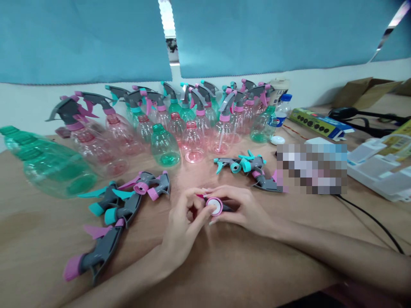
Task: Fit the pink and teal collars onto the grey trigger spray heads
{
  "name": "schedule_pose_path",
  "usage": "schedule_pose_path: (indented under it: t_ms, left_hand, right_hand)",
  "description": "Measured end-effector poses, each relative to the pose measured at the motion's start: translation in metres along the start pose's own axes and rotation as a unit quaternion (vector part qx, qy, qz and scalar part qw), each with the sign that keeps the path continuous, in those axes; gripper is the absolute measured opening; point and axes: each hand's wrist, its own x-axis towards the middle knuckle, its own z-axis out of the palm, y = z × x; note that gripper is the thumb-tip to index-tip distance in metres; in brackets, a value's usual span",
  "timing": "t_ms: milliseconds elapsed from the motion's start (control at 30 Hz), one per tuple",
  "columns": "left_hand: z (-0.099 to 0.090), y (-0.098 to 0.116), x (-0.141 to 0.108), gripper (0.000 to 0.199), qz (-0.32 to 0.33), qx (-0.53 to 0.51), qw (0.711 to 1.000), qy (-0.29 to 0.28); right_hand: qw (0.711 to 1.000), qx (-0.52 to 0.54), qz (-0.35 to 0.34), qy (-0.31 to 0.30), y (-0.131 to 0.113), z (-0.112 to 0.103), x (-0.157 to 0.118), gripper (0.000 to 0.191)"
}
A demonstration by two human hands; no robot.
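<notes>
Between both hands, above the front of the table, is a grey trigger spray head (pixel 228 206) whose pink collar (pixel 220 200) faces me, a white disc showing inside it. My right hand (pixel 245 208) is closed round the spray head from the right. From the left, my left hand (pixel 183 218) pinches the collar, its thumb against the white disc. Loose spray heads with pink or turquoise collars lie to the left, such as a pink one (pixel 102 248), and a turquoise pair (pixel 253 163) lies beyond my hands.
Several pink and green bottles (pixel 165 147) stand behind, many with spray heads fitted. Green bottles (pixel 58 171) are at the left. At right are a water bottle (pixel 282 112), a battery-style box (pixel 317 123), a white plastic organiser (pixel 382 173) and a black cable (pixel 374 220).
</notes>
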Motion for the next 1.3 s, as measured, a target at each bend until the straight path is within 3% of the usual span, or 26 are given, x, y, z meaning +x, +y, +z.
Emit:
schedule_pose_path:
  t_ms: [100,167,233,433,733,967,1300]
  left_hand:
    - [-0.0039,0.0022,-0.0004,0.002,0.123,0.081,0.989,0.020]
    - [-0.0071,0.0039,-0.0005,0.008,0.217,0.150,0.965,-0.006]
    - [-0.0095,0.0050,-0.0007,0.014,0.263,0.207,0.942,-0.026]
    - [-0.0104,0.0045,-0.0024,0.022,0.293,0.280,0.914,-0.034]
    - [-0.0079,0.0046,-0.0008,0.024,0.310,0.305,0.900,-0.025]
    - [-0.0042,0.0051,0.0010,0.020,0.337,0.298,0.893,0.015]
    - [-0.0065,0.0013,0.0046,0.017,0.355,0.279,0.892,-0.036]
  right_hand:
    - [1.000,-0.004,-0.002,0.002,0.0011,-0.0010,-0.0003,0.033]
    - [1.000,-0.007,0.001,0.005,0.0020,-0.0018,-0.0004,0.030]
    - [1.000,-0.007,0.007,0.005,0.0027,-0.0026,-0.0006,0.028]
    - [1.000,-0.006,0.002,0.007,0.0039,-0.0043,-0.0012,0.031]
    - [1.000,-0.017,-0.011,0.007,0.0047,-0.0036,-0.0019,0.033]
    - [0.999,-0.041,-0.024,-0.009,0.0039,-0.0034,-0.0021,0.037]
    - [0.998,-0.056,-0.029,-0.009,0.0036,-0.0026,-0.0033,0.037]
